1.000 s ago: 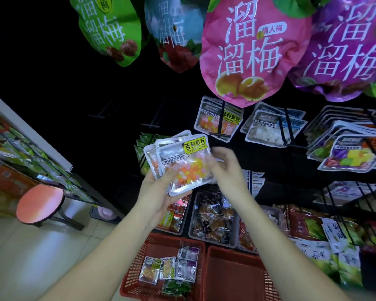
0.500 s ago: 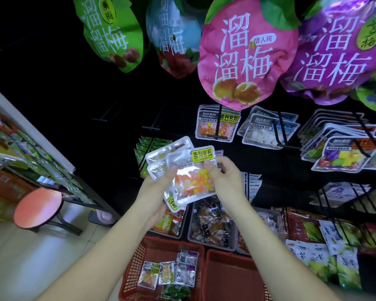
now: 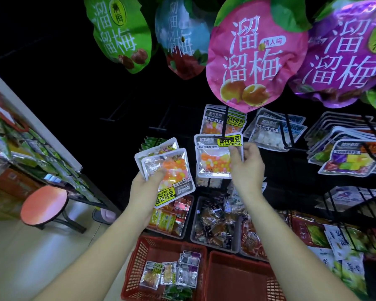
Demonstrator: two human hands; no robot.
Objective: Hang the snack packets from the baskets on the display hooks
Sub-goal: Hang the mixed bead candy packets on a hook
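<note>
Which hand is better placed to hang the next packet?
Right. The right hand holds one packet upright, its top at the hook; the left hand holds the spare stack, lower and aside.

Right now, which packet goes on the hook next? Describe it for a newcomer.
Find the big pink bag hanging top centre; below it a black hook carries clear candy packets. The packet before that hook, pinched by the right hand, is it: upright, yellow label on top, while the stack in the left hand is upside down.
</note>
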